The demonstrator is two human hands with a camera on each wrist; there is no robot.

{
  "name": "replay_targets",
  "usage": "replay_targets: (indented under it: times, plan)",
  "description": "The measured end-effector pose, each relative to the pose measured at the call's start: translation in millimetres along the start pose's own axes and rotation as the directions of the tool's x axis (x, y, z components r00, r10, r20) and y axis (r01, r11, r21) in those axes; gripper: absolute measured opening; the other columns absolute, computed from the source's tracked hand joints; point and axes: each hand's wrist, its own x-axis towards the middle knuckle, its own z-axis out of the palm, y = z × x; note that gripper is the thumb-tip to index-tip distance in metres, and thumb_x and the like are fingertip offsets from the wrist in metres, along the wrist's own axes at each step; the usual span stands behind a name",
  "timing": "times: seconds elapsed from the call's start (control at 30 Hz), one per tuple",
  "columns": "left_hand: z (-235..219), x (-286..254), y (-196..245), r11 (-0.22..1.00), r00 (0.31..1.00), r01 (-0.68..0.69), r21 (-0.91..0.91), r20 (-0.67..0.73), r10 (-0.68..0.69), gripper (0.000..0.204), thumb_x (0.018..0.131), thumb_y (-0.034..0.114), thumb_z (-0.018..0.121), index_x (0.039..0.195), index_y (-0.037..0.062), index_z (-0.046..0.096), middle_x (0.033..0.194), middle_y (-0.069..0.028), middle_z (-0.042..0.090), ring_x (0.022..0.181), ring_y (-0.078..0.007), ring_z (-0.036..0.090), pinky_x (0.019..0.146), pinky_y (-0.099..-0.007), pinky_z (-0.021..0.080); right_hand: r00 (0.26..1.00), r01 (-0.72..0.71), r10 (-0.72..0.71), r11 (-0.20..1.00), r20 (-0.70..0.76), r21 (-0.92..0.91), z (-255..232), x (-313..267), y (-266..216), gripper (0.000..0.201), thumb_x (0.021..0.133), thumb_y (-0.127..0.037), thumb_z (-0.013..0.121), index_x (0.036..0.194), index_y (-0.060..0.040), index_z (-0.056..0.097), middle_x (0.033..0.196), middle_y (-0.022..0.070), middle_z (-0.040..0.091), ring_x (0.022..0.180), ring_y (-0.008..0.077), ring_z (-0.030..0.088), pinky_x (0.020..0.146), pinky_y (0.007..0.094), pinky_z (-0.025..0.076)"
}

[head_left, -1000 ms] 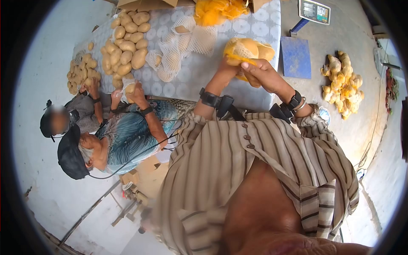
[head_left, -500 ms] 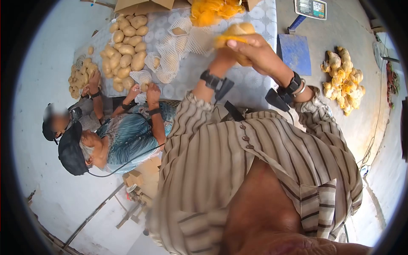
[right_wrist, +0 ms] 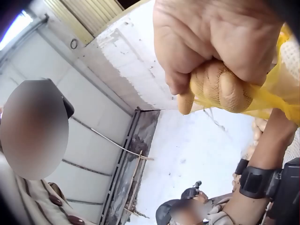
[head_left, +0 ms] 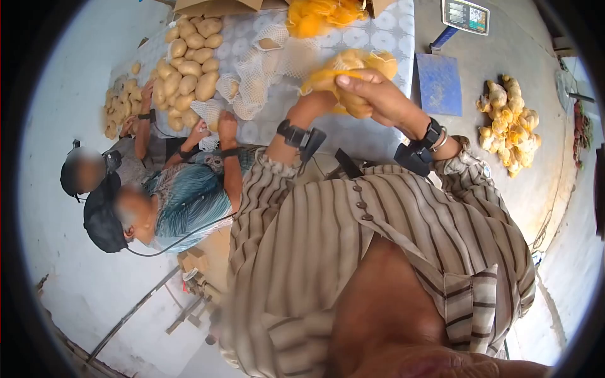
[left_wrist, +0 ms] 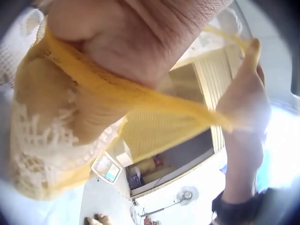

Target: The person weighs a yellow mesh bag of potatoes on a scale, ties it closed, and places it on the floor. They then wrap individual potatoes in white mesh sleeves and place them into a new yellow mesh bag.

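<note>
Both hands work on a yellow mesh bag [head_left: 343, 63] that holds potatoes in white foam netting [left_wrist: 44, 126], over the near right part of the table. My left hand [left_wrist: 136, 42] is at the bag's mouth, a stretched yellow band of mesh lying across it; in the head view the bag hides most of its fingers. My right hand [head_left: 381, 94] grips the mesh, thumb on top. The right wrist view shows mesh-covered fingers [right_wrist: 218, 86] curled below the palm. Between the hands, the left wrist view shows the mesh pulled taut.
White foam nets [head_left: 261, 75] with potatoes lie left of the bag, beside a potato pile [head_left: 189, 75]. Yellow mesh [head_left: 324, 17] and a cardboard box [head_left: 217, 6] are at the back. Two people sit left. A blue scale [head_left: 438, 85] and filled yellow bags [head_left: 507, 129] stand right.
My left forearm has shifted left, away from the right, and the mesh between the hands is stretched wider. The bag dips and turns. The farther person's hand has moved to the potato pile.
</note>
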Motion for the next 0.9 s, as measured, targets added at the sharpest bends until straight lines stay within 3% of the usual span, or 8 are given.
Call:
replay_targets:
  times: [0.1, 0.13, 0.37, 0.43, 0.53, 0.63, 0.73, 0.9]
  plan:
    - [34, -22, -8, 0.965, 0.99, 0.096, -0.245, -0.073, -0.117, 0.056, 0.078, 0.03, 0.07, 0.125, 0.0109, 0.045, 0.118, -0.0089, 0.052, 0.112, -0.0207, 0.049, 0.093, -0.0328, 0.041, 0.99, -0.102, 0.1, 0.994, -0.096, -0.025, 0, 3, 19, 0.029, 0.098, -0.027, 0.048, 0.089, -0.0015, 0.059, 0.054, -0.007, 0.03, 0.044, 0.0039, 0.025, 0.04, 0.0211, 0.021]
    - [31, -32, 25, 0.968, 0.975, 0.048, -0.245, -0.201, -0.099, 0.037, 0.095, 0.025, 0.049, 0.128, 0.008, 0.046, 0.126, -0.0083, 0.052, 0.113, -0.0206, 0.051, 0.093, -0.0321, 0.042, 0.983, -0.137, 0.138, 0.99, -0.124, 0.024, 1, 2, 22, 0.03, 0.099, -0.027, 0.047, 0.095, -0.0001, 0.06, 0.054, -0.0072, 0.029, 0.044, 0.0034, 0.025, 0.039, 0.0206, 0.02]
    - [73, -35, 7, 0.951, 0.95, 0.052, -0.305, -0.278, -0.141, 0.04, 0.092, 0.031, 0.055, 0.125, 0.0101, 0.046, 0.123, -0.0063, 0.052, 0.112, -0.0191, 0.051, 0.092, -0.0306, 0.042, 0.973, -0.225, 0.23, 0.965, -0.026, 0.133, 0, -1, 32, 0.037, 0.1, -0.027, 0.045, 0.118, 0.0027, 0.056, 0.055, -0.0082, 0.029, 0.043, 0.0025, 0.024, 0.038, 0.0203, 0.019]
    - [71, -29, 10, 0.538, 0.935, 0.276, -0.797, 0.094, -0.341, 0.036, 0.09, 0.03, 0.058, 0.119, 0.0095, 0.051, 0.118, -0.0072, 0.056, 0.109, -0.0189, 0.053, 0.091, -0.0311, 0.043, 0.962, -0.268, 0.273, 0.958, -0.03, 0.103, 3, 0, 35, 0.037, 0.099, -0.027, 0.045, 0.119, 0.0024, 0.056, 0.056, -0.0081, 0.03, 0.043, 0.0024, 0.024, 0.038, 0.0202, 0.02]
    - [79, -11, -6, 0.631, 0.944, 0.16, -0.759, -0.069, -0.323, 0.036, 0.088, 0.027, 0.06, 0.117, 0.0079, 0.051, 0.112, -0.0066, 0.057, 0.104, -0.0185, 0.054, 0.088, -0.0308, 0.044, 0.957, -0.273, 0.277, 0.96, -0.087, 0.057, -12, 3, 49, 0.039, 0.096, -0.03, 0.051, 0.118, 0.0014, 0.058, 0.059, -0.0079, 0.038, 0.045, 0.0021, 0.03, 0.04, 0.0188, 0.024]
    - [164, 48, -128, 0.757, 0.93, -0.009, -0.653, -0.284, -0.234, 0.035, 0.085, 0.023, 0.064, 0.113, 0.0056, 0.052, 0.103, -0.0057, 0.058, 0.096, -0.0179, 0.056, 0.085, -0.0303, 0.046, 0.937, -0.226, 0.229, 0.973, -0.265, 0.043, -25, 0, 43, 0.04, 0.096, -0.032, 0.053, 0.117, 0.0014, 0.059, 0.058, -0.0087, 0.036, 0.045, 0.0026, 0.028, 0.04, 0.0187, 0.023]
    - [70, 1, 25, 0.839, 0.864, 0.076, -0.539, -0.385, -0.326, 0.033, 0.085, 0.021, 0.062, 0.114, 0.0055, 0.057, 0.11, -0.0108, 0.061, 0.103, -0.0247, 0.057, 0.089, -0.0351, 0.045, 0.96, -0.108, 0.149, 0.978, -0.237, 0.178, -58, -17, 36, 0.041, 0.098, -0.03, 0.047, 0.122, 0.0021, 0.053, 0.058, -0.0086, 0.03, 0.045, 0.0029, 0.025, 0.04, 0.0195, 0.021]
    - [52, -53, 63, 0.939, 0.906, 0.167, -0.3, -0.33, -0.267, 0.038, 0.086, 0.015, 0.059, 0.12, -0.0002, 0.053, 0.115, -0.0116, 0.061, 0.105, -0.0229, 0.057, 0.091, -0.0338, 0.045, 0.923, -0.116, 0.171, 0.978, -0.344, 0.175, -71, -39, 53, 0.042, 0.1, -0.03, 0.041, 0.128, 0.0014, 0.047, 0.059, -0.0086, 0.025, 0.046, 0.0031, 0.022, 0.04, 0.0193, 0.02]
